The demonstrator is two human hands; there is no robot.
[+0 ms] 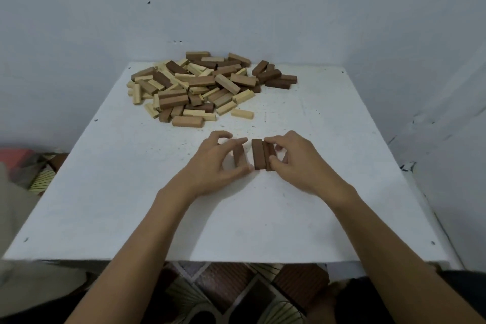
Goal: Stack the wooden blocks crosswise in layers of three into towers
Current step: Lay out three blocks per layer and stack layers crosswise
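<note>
While the first layer is forming on the worktop (131,205), on the near side of the pile (207,84), the left hand (215,163) is pinching one dark block (239,156) between thumb and curled fingers (223,135). A narrow gap is separating it from the pair (260,154), which the right hand (292,163) is pinching end to end. Closing that gap unevenly is likely risking a skewed base and leaning crosswise layers above.

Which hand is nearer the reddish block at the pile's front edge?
Left. The left hand sits just in front of the reddish block; the right hand is farther right.
</note>
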